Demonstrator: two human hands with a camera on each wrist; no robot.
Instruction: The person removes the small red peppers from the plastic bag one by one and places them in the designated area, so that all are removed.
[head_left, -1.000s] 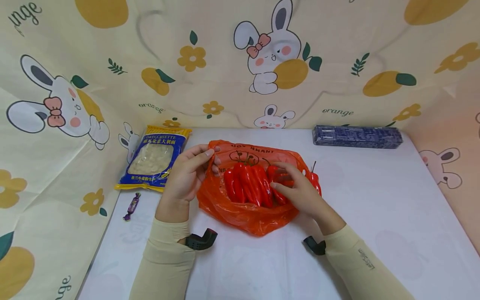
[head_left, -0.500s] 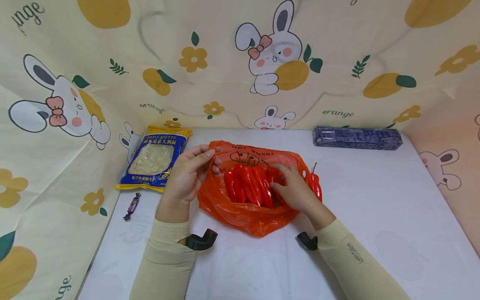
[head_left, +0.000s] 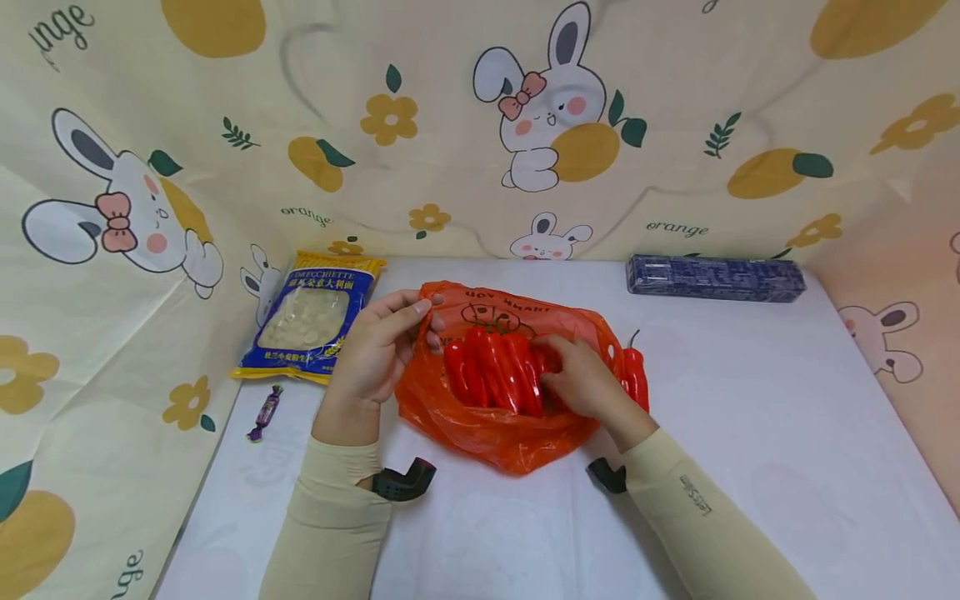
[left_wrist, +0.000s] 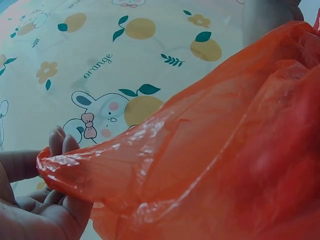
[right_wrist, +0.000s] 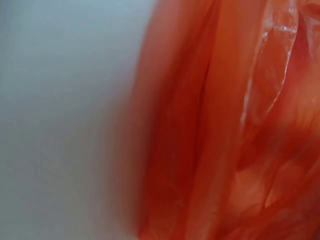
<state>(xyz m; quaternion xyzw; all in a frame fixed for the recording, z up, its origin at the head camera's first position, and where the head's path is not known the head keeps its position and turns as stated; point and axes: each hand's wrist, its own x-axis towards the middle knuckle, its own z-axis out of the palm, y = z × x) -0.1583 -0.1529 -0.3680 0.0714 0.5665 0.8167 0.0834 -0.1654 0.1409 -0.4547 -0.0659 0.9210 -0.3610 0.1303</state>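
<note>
In the head view, an orange-red plastic bag (head_left: 495, 442) lies spread on the table with its mouth toward me. Several glossy red chili peppers (head_left: 498, 371) lie bunched inside it. My left hand (head_left: 378, 350) pinches the bag's upper left edge between thumb and fingers; the left wrist view shows the film (left_wrist: 150, 170) drawn taut from that grip. Reaching into the bag, my right hand (head_left: 592, 379) has its thumb and fingers around a pepper at the bunch's right side, its fingertips partly hidden. More red peppers (head_left: 635, 379) lie just right of the bag, partly behind this hand.
A blue and yellow orecchiette pasta packet (head_left: 307, 317) lies at the back left, with a purple wrapped candy (head_left: 264, 414) in front of it. A long dark blue box (head_left: 716, 277) stands along the back right, near the patterned backdrop (head_left: 450, 167).
My right hand has moved left and deeper into the bag, its fingers closing around a pepper at the bunch's right side. My left hand keeps its hold on the bag.
</note>
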